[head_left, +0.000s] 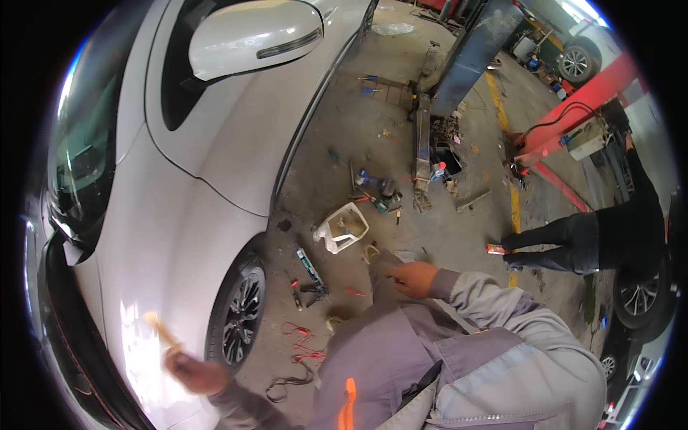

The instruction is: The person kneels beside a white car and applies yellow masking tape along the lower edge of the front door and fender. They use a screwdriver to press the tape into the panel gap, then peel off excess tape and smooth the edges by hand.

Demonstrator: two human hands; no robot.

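Head view: left hand (195, 373) w/ fingers closed round a yellowish stick-like tool (162, 331) (blurred), its tip up against the white car's fender (161, 236), while right hand (412, 278) pinches grey cloth (383, 276) near chest.

Car (215, 143) on the left; tools (373, 186) (scattered) on the floor (459, 229) to its right.

One white car (215, 143) with one side mirror (254, 36) and one front wheel (240, 315); one white plastic jug (342, 228) on the floor; two hands (193, 373), one holding a yellowish stick (161, 331).
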